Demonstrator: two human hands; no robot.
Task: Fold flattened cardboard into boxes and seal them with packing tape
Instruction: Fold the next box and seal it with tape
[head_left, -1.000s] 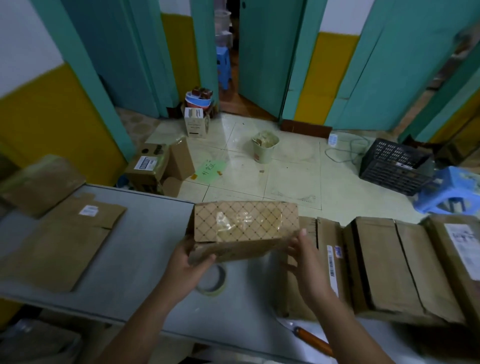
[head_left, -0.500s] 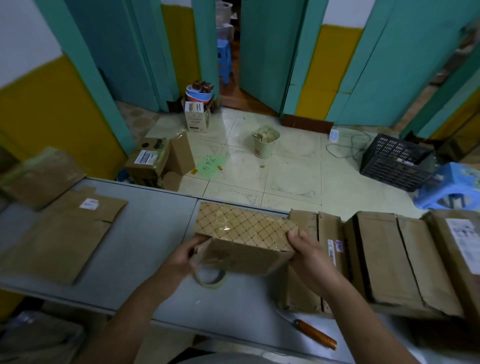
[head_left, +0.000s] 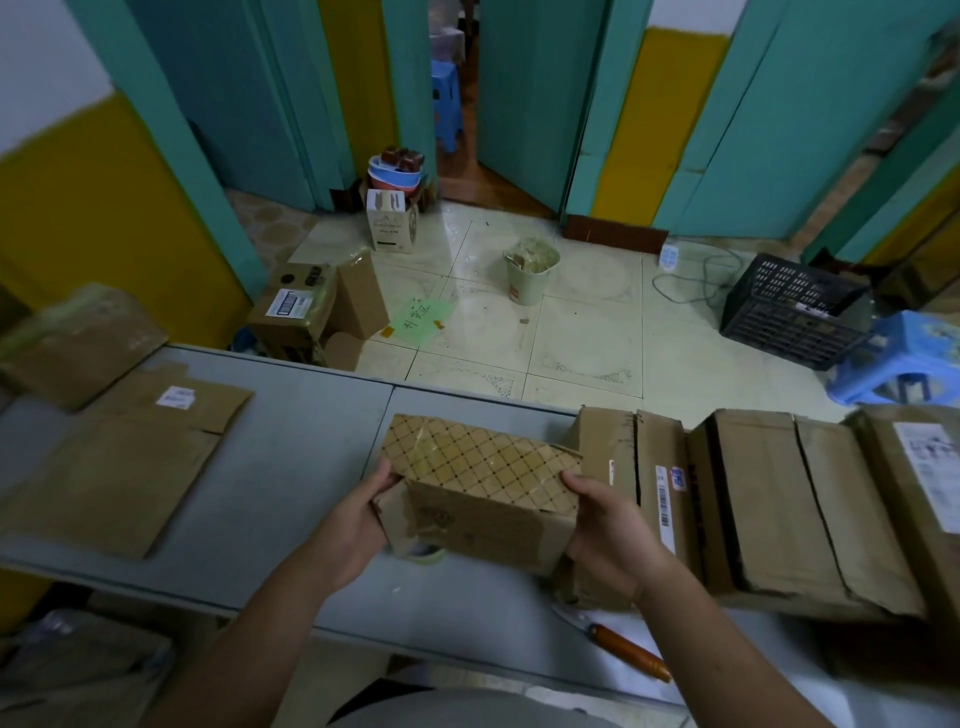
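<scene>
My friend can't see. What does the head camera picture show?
The left hand and right hand hold a small diamond-patterned box by its ends over a grey table. A tape roll peeks out beneath it; flat cardboard lies left, brown boxes right.

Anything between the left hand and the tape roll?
Yes: the patterned cardboard box, gripped by the left hand and right hand, covers most of the tape roll; only its near rim shows.

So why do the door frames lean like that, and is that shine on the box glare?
Head view: the wide-angle lens splays the door frames outward. Head view: yes, the pale sheen on the patterned box is light off its glossy tape; the room is dim.
</scene>
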